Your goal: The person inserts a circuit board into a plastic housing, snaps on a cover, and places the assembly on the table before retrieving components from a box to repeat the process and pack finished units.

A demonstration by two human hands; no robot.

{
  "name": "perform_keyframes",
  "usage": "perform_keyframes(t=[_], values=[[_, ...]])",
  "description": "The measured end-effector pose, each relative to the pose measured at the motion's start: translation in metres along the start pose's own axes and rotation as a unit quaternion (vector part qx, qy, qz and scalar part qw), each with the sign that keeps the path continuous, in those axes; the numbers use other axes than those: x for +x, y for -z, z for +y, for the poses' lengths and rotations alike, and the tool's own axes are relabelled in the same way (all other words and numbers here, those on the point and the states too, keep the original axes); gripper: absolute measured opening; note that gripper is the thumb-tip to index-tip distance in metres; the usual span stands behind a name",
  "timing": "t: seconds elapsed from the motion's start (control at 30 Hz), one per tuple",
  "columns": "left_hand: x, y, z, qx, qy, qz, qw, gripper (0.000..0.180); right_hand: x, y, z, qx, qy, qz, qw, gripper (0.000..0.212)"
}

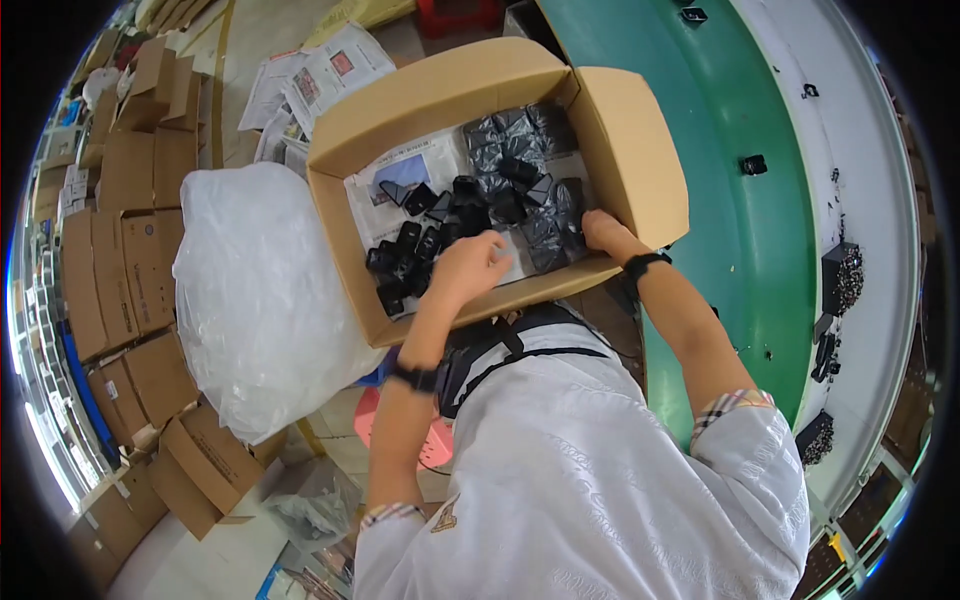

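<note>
An open cardboard box [430,84] lined with newspaper stands before me. Loose black plastic parts [405,250] are heaped in its left and middle. Packs wrapped in black plastic [546,232] lie in rows along the right side, with a few loose parts on top. My left hand [474,266] is over the heap's near edge, fingers bent but apart, nothing visible between them. My right hand [604,231] is closed, down inside the right wall against the outermost wrapped pack; its fingertips are hidden, so what it grips cannot be made out.
Left of the box bulges a big translucent plastic bag [265,300], with newspapers [335,75] beyond it. Cardboard cartons [125,270] are stacked farther left. On the right runs a green worktop [740,240] with scattered small black parts. A pink stool [435,445] is below my left forearm.
</note>
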State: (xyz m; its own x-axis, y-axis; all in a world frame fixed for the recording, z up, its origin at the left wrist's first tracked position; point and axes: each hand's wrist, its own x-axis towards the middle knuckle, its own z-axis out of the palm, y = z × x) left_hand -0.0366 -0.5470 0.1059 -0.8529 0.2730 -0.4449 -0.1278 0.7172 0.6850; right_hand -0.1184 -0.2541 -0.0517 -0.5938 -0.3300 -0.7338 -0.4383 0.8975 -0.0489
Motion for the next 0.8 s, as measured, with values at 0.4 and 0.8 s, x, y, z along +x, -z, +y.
perform_keyframes(t=[0.4,0.8], values=[[0.066,-0.115,-0.017,-0.364,0.160,-0.087,0.914,0.068,-0.095,0.042,-0.011,0.456,0.103,0.128,0.875,0.025],[-0.001,-0.053,0.026,0.069,-0.085,0.197,0.974,0.119,-0.101,0.044,-0.075,0.375,0.190,0.170,0.891,0.038]])
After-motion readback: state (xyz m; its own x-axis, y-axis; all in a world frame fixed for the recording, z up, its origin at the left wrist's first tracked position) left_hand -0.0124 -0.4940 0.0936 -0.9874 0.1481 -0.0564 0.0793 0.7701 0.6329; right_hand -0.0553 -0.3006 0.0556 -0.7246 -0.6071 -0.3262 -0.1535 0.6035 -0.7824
